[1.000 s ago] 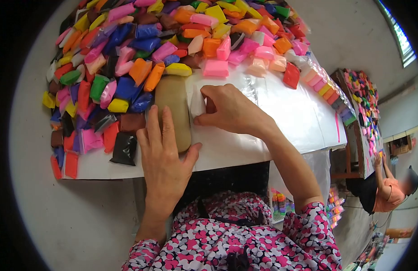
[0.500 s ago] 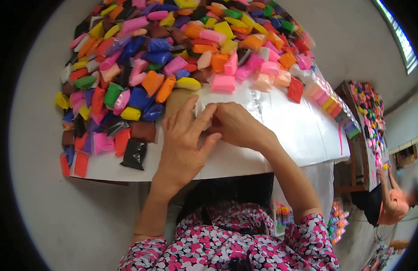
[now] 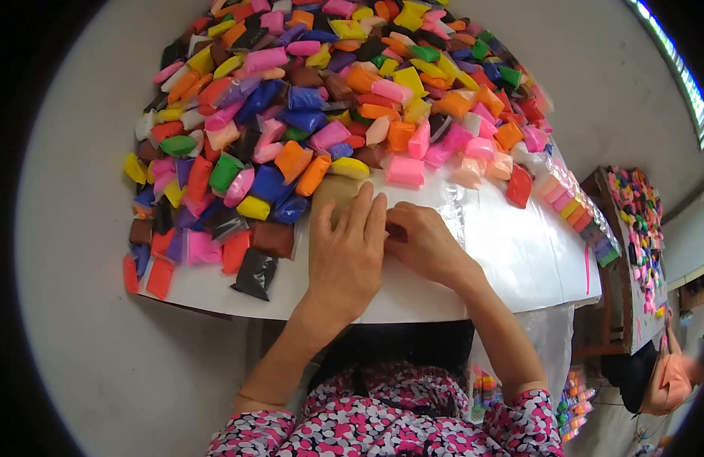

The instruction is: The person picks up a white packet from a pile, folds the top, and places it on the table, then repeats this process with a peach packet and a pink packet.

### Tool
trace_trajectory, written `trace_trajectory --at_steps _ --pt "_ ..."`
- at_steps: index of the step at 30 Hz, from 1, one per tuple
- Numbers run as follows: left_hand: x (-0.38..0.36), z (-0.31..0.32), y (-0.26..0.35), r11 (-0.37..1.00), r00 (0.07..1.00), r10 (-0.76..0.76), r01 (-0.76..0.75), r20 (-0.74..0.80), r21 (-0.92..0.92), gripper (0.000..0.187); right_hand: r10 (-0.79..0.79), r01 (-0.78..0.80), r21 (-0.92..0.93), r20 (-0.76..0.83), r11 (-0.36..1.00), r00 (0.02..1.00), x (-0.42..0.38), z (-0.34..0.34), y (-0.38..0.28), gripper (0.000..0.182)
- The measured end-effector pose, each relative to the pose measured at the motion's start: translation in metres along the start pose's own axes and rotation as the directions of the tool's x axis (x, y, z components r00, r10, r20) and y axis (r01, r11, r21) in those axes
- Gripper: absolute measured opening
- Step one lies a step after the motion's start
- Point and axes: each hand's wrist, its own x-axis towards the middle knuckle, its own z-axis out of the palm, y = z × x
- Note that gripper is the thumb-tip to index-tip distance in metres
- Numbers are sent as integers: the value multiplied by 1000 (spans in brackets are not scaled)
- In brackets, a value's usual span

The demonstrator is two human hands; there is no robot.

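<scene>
My left hand lies over the white tabletop, its fingers stretched forward and slightly apart. Under and beside those fingertips is a flat tan patch. Close against it, my right hand has its fingers curled inward, touching or nearly touching the left fingers. Whatever the right fingers pinch is hidden. Just ahead of the hands are a yellow packet and a pink packet, both clear-wrapped and looking like modelling clay. A black packet lies left of my left wrist.
A big heap of coloured packets covers the table's far and left parts. At the right edge sits a row of multicoloured packs. Farther right, a person in an orange top works at another packet-covered table.
The view has shifted, so the table appears lower and farther right. My left fingers now point straighter forward, and the left hand covers more of the spot where the right fingers meet it.
</scene>
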Motion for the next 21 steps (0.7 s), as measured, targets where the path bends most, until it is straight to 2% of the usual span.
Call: trace_trajectory --at_steps 2,6,9,15,18,21 --pt "1 2 2 1000 1000 -2 2 -17 18 37 -4 3 -14 -5 1000 1000 -1 -2 -1 18" --pt "1 -2 6 998 996 -42 38 83 55 33 -38 35 -54 -61 998 997 -4 2 -4 15" --pt "1 -1 9 994 991 -51 38 124 101 35 -7 7 -40 1 999 1000 -3 -3 -2 15" --pt "0 -2 7 992 995 -98 98 4 -80 41 -36 32 -80 -55 996 998 -4 -2 -6 17" --pt "1 -13 6 976 997 -72 68 -7 -205 43 -68 57 -100 -108 993 992 -2 7 -3 19" --pt "-3 -6 0 994 1000 1 2 24 -112 43 -77 64 -168 -73 984 994 -1 9 2 20"
